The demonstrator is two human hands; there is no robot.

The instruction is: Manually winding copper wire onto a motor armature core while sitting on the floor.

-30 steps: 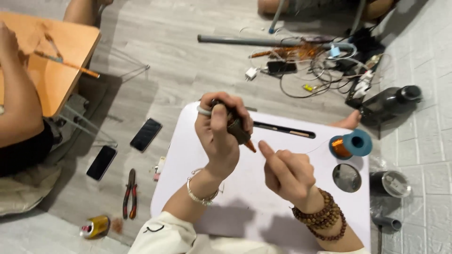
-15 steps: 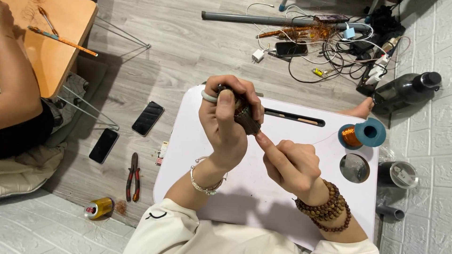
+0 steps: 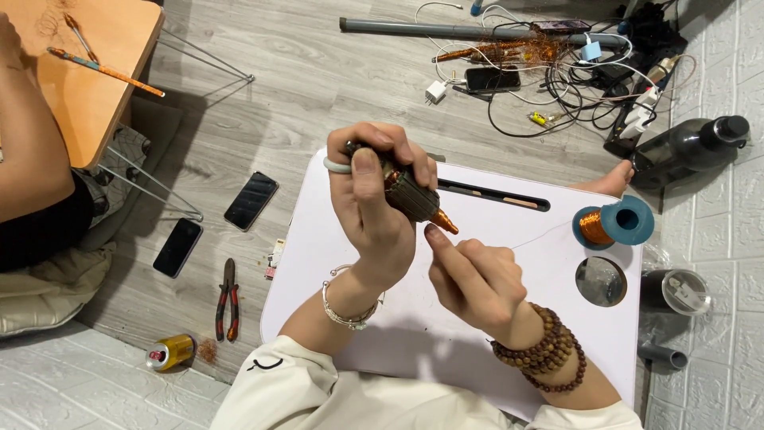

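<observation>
At the far left another person's arm [image 3: 28,135] is cut off by the frame edge, beside an orange table [image 3: 103,76] carrying 2 thin tools. On the floor lie 2 phones [image 3: 251,200], red-handled pliers [image 3: 228,299] and a can [image 3: 169,351]. Over the white lap desk [image 3: 334,263], the left hand [image 3: 374,203] is clenched around a dark motor rotor [image 3: 410,193]; its fingers hide most of the rotor, leaving only the ribbed core and the copper-coloured end showing. Just to the right, the right hand [image 3: 473,279] is curled with its fingertips up against that copper end; a thin wire seems to run from it toward the copper wire spool [image 3: 611,224], but it is too fine to follow, so I cannot tell whether the hand pinches it. Beyond the desk, a tangle of cables [image 3: 557,72] blurs together. A dark bottle [image 3: 688,147] lies at the right.
</observation>
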